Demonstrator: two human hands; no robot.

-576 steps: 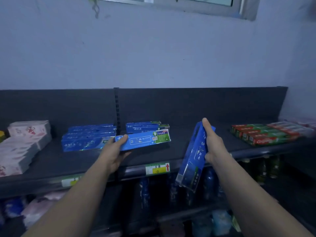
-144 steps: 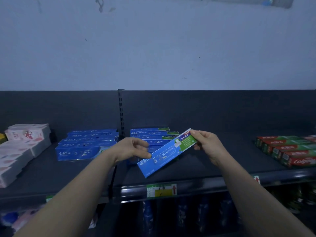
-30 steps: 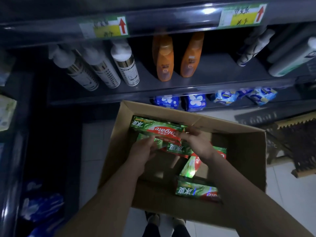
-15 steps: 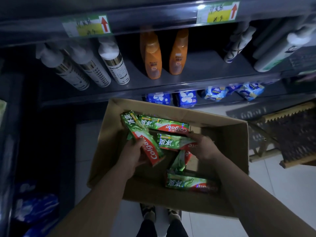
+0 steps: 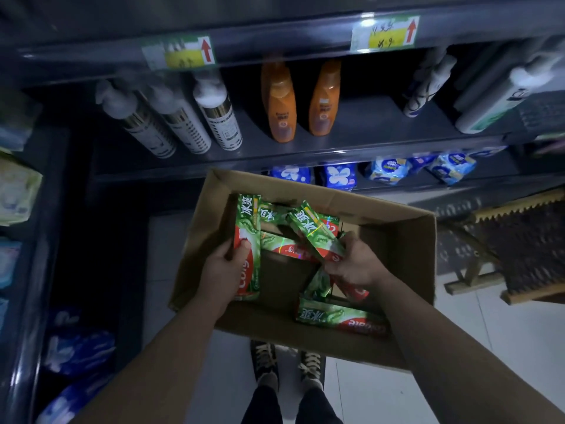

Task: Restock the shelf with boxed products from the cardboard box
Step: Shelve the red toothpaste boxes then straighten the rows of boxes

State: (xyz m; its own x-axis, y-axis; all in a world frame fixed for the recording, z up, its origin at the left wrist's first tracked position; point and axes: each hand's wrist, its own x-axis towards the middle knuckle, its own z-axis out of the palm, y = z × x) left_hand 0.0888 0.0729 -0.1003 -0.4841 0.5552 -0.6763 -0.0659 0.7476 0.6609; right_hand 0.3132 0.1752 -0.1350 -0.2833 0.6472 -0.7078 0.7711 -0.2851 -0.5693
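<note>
- At the bottom edge, two laced shoes (image 5: 287, 362) stand just before the cardboard box (image 5: 406, 258);
- inside the box, by its near wall, one loose carton (image 5: 336, 316) lies flat;
- the left hand (image 5: 224, 269) curls round a long green carton (image 5: 248, 228), thumb on its face, beside the box's left wall;
- the right hand (image 5: 356, 264) grips a second green carton (image 5: 315, 232), tilted over other cartons in the middle;
- beyond, the shelf (image 5: 367, 117) carries orange bottles (image 5: 279, 108) and white bottles (image 5: 218, 117); blue packets (image 5: 339, 177) sit one level below.

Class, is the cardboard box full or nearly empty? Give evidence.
Nearly empty: the cardboard box holds few toothpaste boxes; bare bottom shows.
</note>
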